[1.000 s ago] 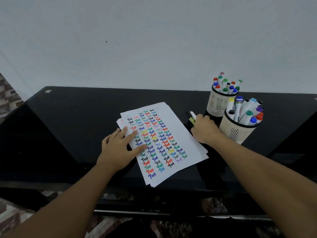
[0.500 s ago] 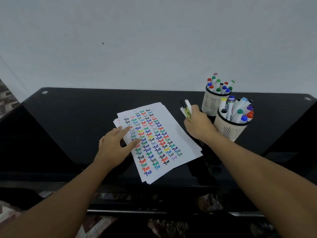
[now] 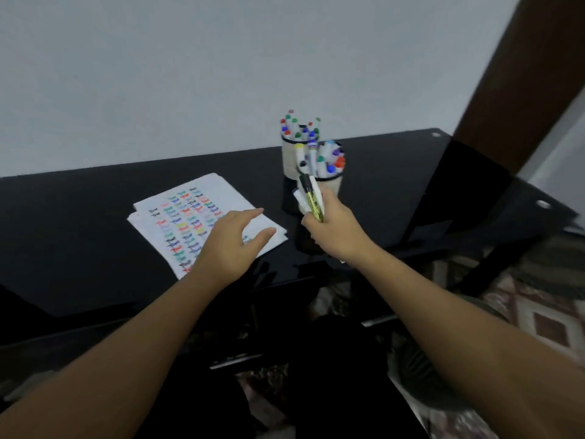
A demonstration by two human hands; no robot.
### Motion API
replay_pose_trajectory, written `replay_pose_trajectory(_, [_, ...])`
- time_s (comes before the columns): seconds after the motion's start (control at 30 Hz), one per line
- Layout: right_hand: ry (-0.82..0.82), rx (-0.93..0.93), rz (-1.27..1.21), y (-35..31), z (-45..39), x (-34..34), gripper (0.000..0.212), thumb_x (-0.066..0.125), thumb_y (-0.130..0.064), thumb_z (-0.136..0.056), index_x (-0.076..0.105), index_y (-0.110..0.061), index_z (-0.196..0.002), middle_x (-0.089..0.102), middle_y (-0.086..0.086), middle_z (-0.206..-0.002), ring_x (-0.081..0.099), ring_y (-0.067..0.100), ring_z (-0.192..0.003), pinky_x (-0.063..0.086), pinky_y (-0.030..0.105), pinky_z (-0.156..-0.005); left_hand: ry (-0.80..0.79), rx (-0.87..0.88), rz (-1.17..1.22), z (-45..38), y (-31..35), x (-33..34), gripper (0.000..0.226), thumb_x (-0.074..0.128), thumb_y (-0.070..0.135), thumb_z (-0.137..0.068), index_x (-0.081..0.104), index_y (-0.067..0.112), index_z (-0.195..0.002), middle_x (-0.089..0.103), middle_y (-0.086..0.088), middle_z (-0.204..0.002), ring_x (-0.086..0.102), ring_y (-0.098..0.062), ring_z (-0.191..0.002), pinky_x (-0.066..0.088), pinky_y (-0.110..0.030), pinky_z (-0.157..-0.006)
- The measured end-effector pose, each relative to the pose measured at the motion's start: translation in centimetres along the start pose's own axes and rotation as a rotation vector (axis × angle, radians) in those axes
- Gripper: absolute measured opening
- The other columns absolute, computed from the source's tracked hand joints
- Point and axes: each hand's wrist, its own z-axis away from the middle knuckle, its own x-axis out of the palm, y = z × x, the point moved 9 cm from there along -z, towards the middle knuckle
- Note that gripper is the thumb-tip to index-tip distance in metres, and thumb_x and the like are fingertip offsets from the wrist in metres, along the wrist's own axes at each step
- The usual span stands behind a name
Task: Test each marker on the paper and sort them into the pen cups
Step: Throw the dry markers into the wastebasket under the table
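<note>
A white paper stack (image 3: 221, 193) covered in rows of coloured test marks lies on the black glass table (image 3: 79, 223). My left hand (image 3: 232, 245) rests flat on the paper's near right part, fingers spread. My right hand (image 3: 332, 229) is raised just right of the paper and grips a bundle of markers (image 3: 311, 199): a yellow one with a black cap and white ones. Two cream mesh pen cups stand behind it, the near cup (image 3: 334, 185) and the far cup (image 3: 289, 153), both full of markers with coloured caps.
A white wall rises behind the table. A dark brown door frame (image 3: 519, 74) stands at the right. The table's right corner has metal fittings (image 3: 543, 204). A patterned rug (image 3: 538, 312) shows below the glass at the right.
My right hand lifted the markers off the table and now holds them up in front of the near cup. The view swung right and tilted; my left hand slid toward the paper's right edge.
</note>
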Motion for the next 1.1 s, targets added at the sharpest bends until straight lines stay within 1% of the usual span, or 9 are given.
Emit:
replay_pose_trajectory(0.13, [0.1,0.058,0.002,4.5,4.3,-5.4,0.019,0.055,-0.023,-0.1,0.045,-0.021,-0.116,0.065,0.011,-0.096,0.06,0.02,-0.071,0.055,0.045,-0.062,-0.09,0.127,-0.015,0.0,6.6,5.5,0.054,0.061,0.054,-0.096,0.057,0.027,-0.143,0.061,0.005,-0.132,0.054,-0.007,-0.119,0.04,-0.018,-0.094])
replay_pose_trajectory(0.17, [0.121,0.082,0.0,5.9,5.4,-6.8,0.019,0.055,-0.023,-0.1,0.045,-0.022,-0.116,0.065,0.009,-0.096,0.061,0.019,-0.071,0.055,0.042,-0.063,-0.115,0.144,0.003,0.1,8.0,6.9,0.054,0.062,0.053,-0.095,0.057,0.027,-0.142,0.061,0.006,-0.13,0.055,-0.006,-0.117,0.04,-0.017,-0.093])
replay_pose_trajectory(0.23, [0.163,0.134,-0.003,8.8,7.5,-9.3,0.02,0.055,-0.024,-0.1,0.045,-0.024,-0.117,0.064,0.005,-0.096,0.061,0.017,-0.072,0.054,0.038,-0.062,-0.169,0.178,0.036,0.2,10.7,9.7,0.055,0.064,0.053,-0.094,0.057,0.027,-0.142,0.062,0.007,-0.129,0.056,-0.005,-0.115,0.044,-0.023,-0.097])
replay_pose_trajectory(0.33, [0.231,0.216,0.022,13.3,10.5,-13.2,0.021,0.055,-0.025,-0.1,0.044,-0.023,-0.119,0.062,0.004,-0.094,0.06,0.018,-0.071,0.051,0.038,-0.062,-0.25,0.234,0.058,0.3,14.7,14.0,0.054,0.065,0.05,-0.095,0.057,0.026,-0.143,0.062,0.008,-0.124,0.056,-0.006,-0.113,0.047,-0.029,-0.1])
replay_pose_trajectory(0.47, [0.285,0.339,0.036,19.6,14.6,-16.9,0.022,0.054,-0.021,-0.105,0.04,-0.016,-0.121,0.051,0.008,-0.085,0.046,0.022,-0.062,0.039,0.04,-0.056,-0.371,0.286,0.057,0.9,18.9,19.7,0.055,0.062,0.05,-0.097,0.053,0.026,-0.145,0.06,0.006,-0.129,0.055,-0.009,-0.119,0.047,-0.031,-0.102])
replay_pose_trajectory(0.67, [0.355,0.498,0.063,26.7,19.1,-19.0,0.023,0.054,-0.018,-0.105,0.039,-0.01,-0.122,0.051,0.011,-0.09,0.047,0.02,-0.066,0.036,0.035,-0.055,-0.479,0.319,0.019,1.7,22.1,25.5,0.054,0.06,0.051,-0.097,0.051,0.028,-0.146,0.058,0.007,-0.132,0.053,-0.011,-0.122,0.045,-0.032,-0.102])
replay_pose_trajectory(0.83, [0.349,0.597,0.061,30.6,19.5,-20.0,0.03,0.058,-0.023,-0.104,0.039,-0.012,-0.124,0.056,0.013,-0.096,0.054,0.024,-0.073,0.042,0.038,-0.061,-0.495,0.305,0.022,1.2,23.2,27.4,0.053,0.061,0.051,-0.096,0.053,0.029,-0.144,0.059,0.007,-0.131,0.055,-0.01,-0.12,0.043,-0.028,-0.099])
replay_pose_trajectory(0.97, [0.31,0.653,0.119,32.6,19.3,-20.9,0.049,0.061,-0.033,-0.104,0.038,-0.011,-0.141,0.061,0.014,-0.116,0.059,0.027,-0.094,0.052,0.045,-0.084,-0.493,0.297,0.03,0.5,23.6,28.0,0.053,0.062,0.051,-0.096,0.054,0.028,-0.144,0.06,0.008,-0.128,0.056,-0.01,-0.116,0.045,-0.028,-0.097])
replay_pose_trajectory(1.1, [0.313,0.672,0.154,32.9,19.0,-21.2,0.043,0.058,-0.03,-0.105,0.041,-0.011,-0.139,0.06,0.008,-0.114,0.06,0.025,-0.097,0.052,0.041,-0.084,-0.477,0.289,0.026,0.0,23.1,27.9,0.052,0.063,0.05,-0.096,0.055,0.028,-0.142,0.06,0.008,-0.126,0.057,-0.009,-0.113,0.043,-0.025,-0.093])
